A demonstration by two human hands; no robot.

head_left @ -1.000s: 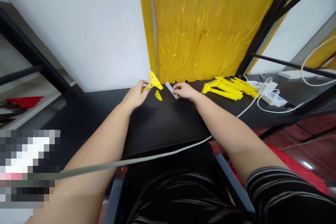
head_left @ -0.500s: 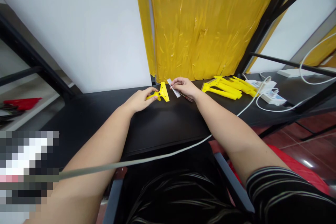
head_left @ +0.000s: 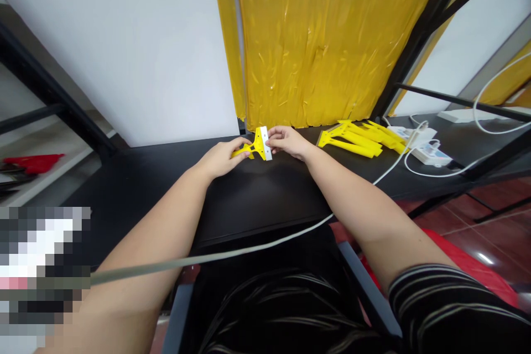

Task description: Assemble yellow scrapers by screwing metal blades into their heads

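My left hand [head_left: 222,158] is closed around the handle of a yellow plastic scraper [head_left: 259,141], its wide head pointing right. Along the outer edge of that head lies a flat silver-white plate [head_left: 266,144] with small holes. My right hand [head_left: 286,141] pinches this plate from the right, thumb and fingers on it, and it touches the scraper head. Both hands are low over the black tabletop [head_left: 265,199]. What lies beneath my right palm is hidden.
Several yellow scrapers [head_left: 352,141] are piled to the right. Behind them a white power strip [head_left: 431,154] has plugs in it. A pale cable [head_left: 249,250] crosses in front of me over the table edge. Yellow plastic sheeting [head_left: 323,44] hangs behind the table.
My right hand has brought the plate left and turned it upright against the scraper head. The screwdriver seen under that hand earlier no longer shows. My left hand has stayed in place.
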